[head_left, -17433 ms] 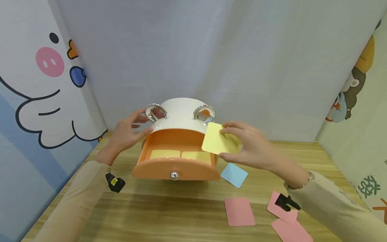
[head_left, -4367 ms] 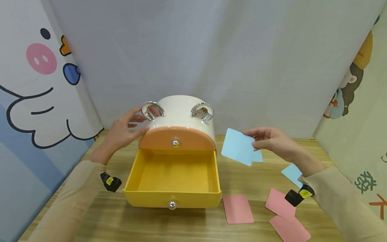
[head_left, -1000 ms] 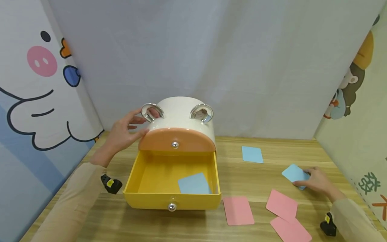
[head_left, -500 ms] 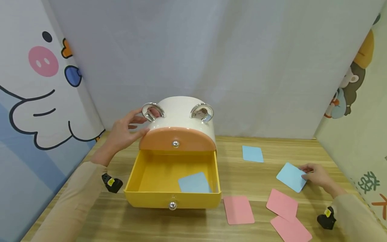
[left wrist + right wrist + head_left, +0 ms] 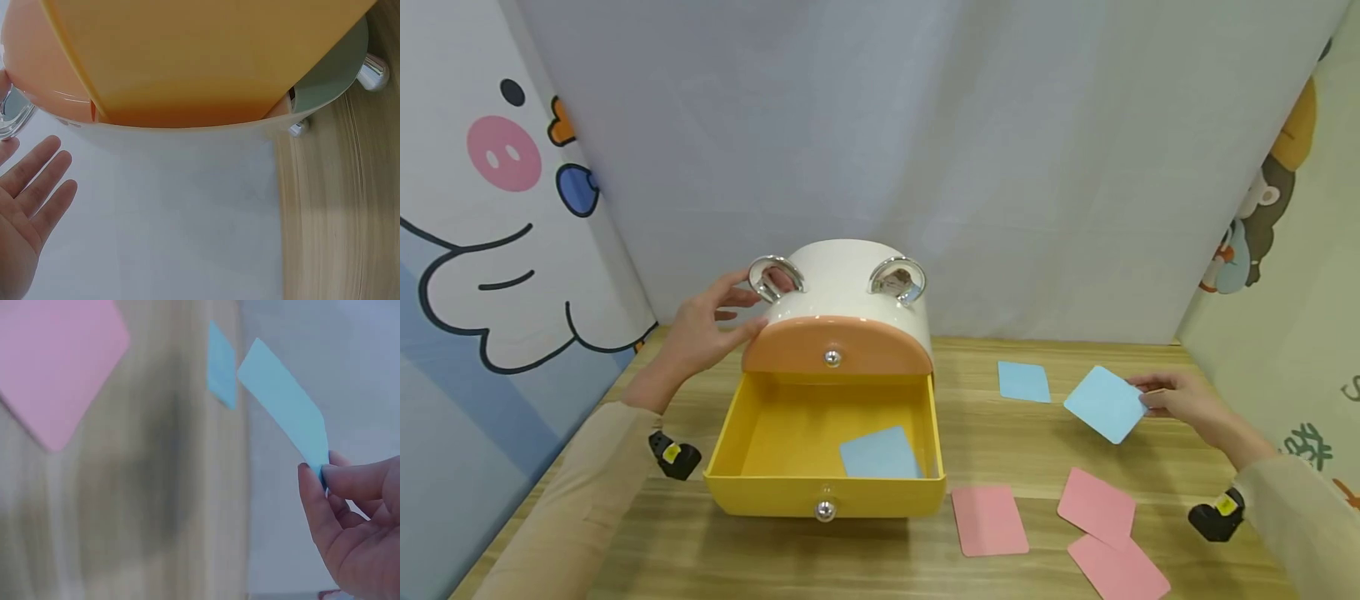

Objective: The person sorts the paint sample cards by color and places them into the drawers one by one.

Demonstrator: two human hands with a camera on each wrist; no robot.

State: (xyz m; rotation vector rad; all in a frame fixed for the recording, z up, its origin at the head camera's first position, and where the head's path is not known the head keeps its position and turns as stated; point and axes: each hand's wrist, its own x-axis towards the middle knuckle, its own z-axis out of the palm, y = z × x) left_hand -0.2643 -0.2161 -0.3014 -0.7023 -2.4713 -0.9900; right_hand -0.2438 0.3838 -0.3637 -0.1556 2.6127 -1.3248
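Observation:
My right hand (image 5: 1180, 402) pinches a blue square card (image 5: 1105, 403) by its corner, thumb against fingers. The card is up off the table and tilted, casting a shadow below. My left hand (image 5: 706, 329) touches the left side of a white rounded drawer box (image 5: 850, 275), its thumb at the front edge and a fingertip by the silver ring (image 5: 777, 279). Three of its fingers spread apart in the left wrist view. The yellow drawer (image 5: 827, 496) is pulled out, and another blue card (image 5: 882, 454) lies inside it. Above it, the orange drawer (image 5: 838, 346) is pushed in.
A third blue card (image 5: 1024, 382) lies on the wooden table (image 5: 1000, 446), right of the box. Several pink cards lie nearer the front, one pink card (image 5: 990, 521) beside the drawer. A pale curtain (image 5: 1037, 167) closes off the back.
Earlier yellow cards sat in the open orange drawer; now it is in and the yellow one is out with a blue card. In the last second, my right hand lifted another blue card off the table.

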